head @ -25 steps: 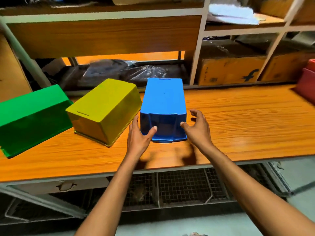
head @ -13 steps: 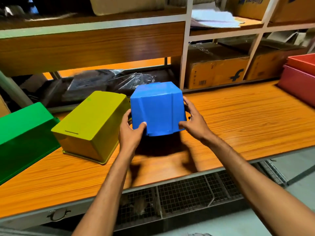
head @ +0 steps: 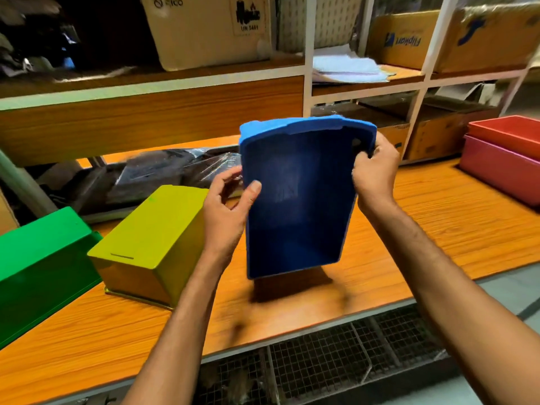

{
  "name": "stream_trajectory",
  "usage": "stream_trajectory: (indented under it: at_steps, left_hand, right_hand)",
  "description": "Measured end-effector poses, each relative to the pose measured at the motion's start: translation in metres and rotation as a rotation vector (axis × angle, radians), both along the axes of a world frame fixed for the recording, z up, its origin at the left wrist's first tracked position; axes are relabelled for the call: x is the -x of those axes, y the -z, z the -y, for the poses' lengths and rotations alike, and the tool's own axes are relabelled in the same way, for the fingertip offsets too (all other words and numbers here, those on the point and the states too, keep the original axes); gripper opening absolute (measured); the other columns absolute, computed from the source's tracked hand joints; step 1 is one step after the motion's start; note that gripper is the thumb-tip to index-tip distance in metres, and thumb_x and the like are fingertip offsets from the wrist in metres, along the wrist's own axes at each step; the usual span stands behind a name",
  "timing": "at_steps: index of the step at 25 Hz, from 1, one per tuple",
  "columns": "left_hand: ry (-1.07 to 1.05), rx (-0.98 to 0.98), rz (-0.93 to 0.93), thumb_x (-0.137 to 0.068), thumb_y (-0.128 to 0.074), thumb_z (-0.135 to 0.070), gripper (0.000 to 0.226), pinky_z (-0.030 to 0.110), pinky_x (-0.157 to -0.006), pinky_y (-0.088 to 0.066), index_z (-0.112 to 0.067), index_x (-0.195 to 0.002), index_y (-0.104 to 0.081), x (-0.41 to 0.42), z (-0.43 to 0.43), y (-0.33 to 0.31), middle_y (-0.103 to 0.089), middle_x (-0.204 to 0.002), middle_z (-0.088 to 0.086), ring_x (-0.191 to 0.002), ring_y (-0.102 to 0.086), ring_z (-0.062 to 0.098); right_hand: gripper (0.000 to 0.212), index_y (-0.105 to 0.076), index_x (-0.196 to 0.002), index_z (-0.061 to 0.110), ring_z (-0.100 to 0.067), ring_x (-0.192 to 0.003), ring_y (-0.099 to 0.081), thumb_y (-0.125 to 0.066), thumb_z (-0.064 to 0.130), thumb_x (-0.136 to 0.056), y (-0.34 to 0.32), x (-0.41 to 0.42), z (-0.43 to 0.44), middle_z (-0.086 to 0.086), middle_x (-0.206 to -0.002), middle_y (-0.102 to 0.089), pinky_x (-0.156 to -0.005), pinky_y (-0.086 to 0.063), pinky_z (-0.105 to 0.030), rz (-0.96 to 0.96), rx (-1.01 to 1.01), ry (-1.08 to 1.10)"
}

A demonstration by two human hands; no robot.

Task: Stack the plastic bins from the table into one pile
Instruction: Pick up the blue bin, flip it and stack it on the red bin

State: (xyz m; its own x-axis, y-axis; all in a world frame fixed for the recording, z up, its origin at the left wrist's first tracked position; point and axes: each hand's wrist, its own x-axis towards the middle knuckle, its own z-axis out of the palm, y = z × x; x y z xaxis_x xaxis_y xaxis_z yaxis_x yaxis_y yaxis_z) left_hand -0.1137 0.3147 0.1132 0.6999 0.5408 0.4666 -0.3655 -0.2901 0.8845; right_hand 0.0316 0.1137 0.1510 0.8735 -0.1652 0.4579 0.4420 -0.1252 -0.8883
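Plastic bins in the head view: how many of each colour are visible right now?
Blue bin: 1
Yellow bin: 1
Green bin: 1
Red bin: 1
Pink bin: 1
Total: 5

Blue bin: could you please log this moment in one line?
blue bin: aloft, opening toward camera | left hand: grips | right hand: grips

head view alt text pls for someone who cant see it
A left hand and a right hand hold a blue bin by its side rims above a table, its open inside facing the camera. A yellow bin and a green bin lie upside down at the left; two red bins sit stacked at the right.
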Motion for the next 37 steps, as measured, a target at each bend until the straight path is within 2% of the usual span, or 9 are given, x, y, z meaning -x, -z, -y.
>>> stream_trajectory:
  at_steps: [3, 7, 12, 15, 19, 24, 29, 34, 37]
  left_hand:
    - [-0.049, -0.279, 0.033, -0.085, -0.076, -0.002, 0.057, 0.019, -0.083, -0.051, -0.014, -0.138, -0.063, 0.002, 0.012, 0.022, -0.057, -0.123, 0.001, -0.112, -0.059, 0.012]
    - [-0.207, -0.482, 0.036, -0.081, -0.066, 0.008, 0.065, 0.018, -0.066, -0.043, -0.018, -0.141, -0.061, -0.007, 0.031, 0.015, -0.053, -0.104, 0.003, -0.086, -0.053, 0.016]
    - [-0.239, -0.214, 0.017, -0.086, -0.065, 0.004, 0.047, 0.012, -0.075, -0.046, -0.01, -0.13, -0.068, -0.022, 0.022, 0.009, -0.061, -0.103, 0.01, -0.083, -0.056, 0.001]
    - [-0.155, -0.014, -0.082, -0.092, -0.067, -0.005, 0.04, 0.032, -0.093, -0.057, -0.016, -0.131, -0.066, -0.021, -0.006, 0.028, -0.069, -0.122, 0.007, -0.104, -0.067, 0.011]
    - [0.044, 0.285, -0.3, -0.103, -0.055, -0.01, 0.043, 0.029, -0.089, -0.058, -0.021, -0.144, -0.056, -0.013, -0.011, 0.062, -0.068, -0.133, 0.0, -0.116, -0.067, 0.014]
    - [0.048, 0.377, -0.467, -0.109, -0.041, -0.018, 0.045, 0.025, -0.067, -0.04, -0.042, -0.147, -0.049, -0.004, -0.004, 0.073, -0.072, -0.111, -0.017, -0.089, -0.062, 0.004]
    - [0.104, 0.369, -0.476, -0.108, -0.045, -0.015, 0.036, 0.023, -0.067, -0.046, -0.032, -0.134, -0.064, 0.003, -0.015, 0.05, -0.073, -0.118, -0.01, -0.096, -0.064, 0.006]
    - [0.227, 0.344, -0.572, -0.103, -0.054, -0.015, 0.022, 0.017, -0.057, -0.045, -0.024, -0.115, -0.069, 0.001, -0.021, 0.021, -0.073, -0.084, -0.017, -0.064, -0.063, -0.006]
    - [0.318, 0.378, -0.602, -0.098, -0.061, -0.016, 0.024, 0.03, -0.088, -0.056, -0.018, -0.12, -0.071, 0.001, -0.025, 0.004, -0.073, -0.115, -0.001, -0.105, -0.066, 0.015]
  right_hand:
    - [0.017, -0.064, -0.103, 0.008, 0.0, -0.062, -0.056, -0.057, 0.002, -0.089, 0.007, -0.019, 0.015, 0.001, -0.082, -0.061, -0.062, -0.046, -0.024, -0.16, -0.237, 0.027]
    - [0.038, -0.059, -0.122, 0.0, -0.007, -0.073, -0.069, -0.074, 0.018, -0.092, 0.018, -0.028, 0.029, -0.005, -0.096, -0.072, -0.063, -0.054, -0.024, -0.321, -0.527, -0.161]
    - [0.03, -0.056, -0.135, 0.016, -0.01, -0.103, -0.069, -0.047, 0.019, -0.107, 0.057, 0.027, 0.033, -0.005, -0.137, -0.066, -0.082, -0.058, -0.027, -0.461, -0.218, -0.551]
    - [0.04, -0.058, -0.139, 0.017, -0.007, -0.1, -0.07, -0.05, 0.003, -0.102, 0.049, 0.058, 0.038, -0.005, -0.132, -0.069, -0.077, -0.056, -0.02, -0.394, -0.167, -0.606]
    - [0.073, -0.042, -0.154, 0.028, -0.023, -0.128, -0.045, -0.065, 0.029, -0.085, 0.02, 0.098, 0.006, -0.004, -0.128, -0.041, -0.111, -0.04, -0.033, -0.068, 0.329, -0.427]
    - [0.071, -0.036, -0.155, 0.038, -0.018, -0.122, -0.039, -0.066, 0.026, -0.093, 0.011, 0.115, -0.002, 0.005, -0.123, -0.034, -0.109, -0.032, -0.028, 0.023, 0.487, -0.401]
    - [0.058, -0.05, -0.149, 0.025, -0.007, -0.091, -0.056, -0.054, -0.003, -0.098, -0.018, 0.072, 0.039, 0.0, -0.109, -0.055, -0.069, -0.048, -0.016, -0.365, 0.271, -0.633]
    - [0.051, -0.063, -0.133, 0.022, -0.018, -0.107, -0.068, -0.055, -0.007, -0.092, -0.015, 0.035, 0.07, -0.004, -0.117, -0.073, -0.079, -0.059, -0.032, -0.689, 0.01, -0.684]
    - [0.049, -0.069, -0.129, 0.017, -0.018, -0.102, -0.072, -0.055, -0.004, -0.087, -0.009, 0.024, 0.083, -0.006, -0.129, -0.071, -0.084, -0.061, -0.03, -0.81, -0.055, -0.688]
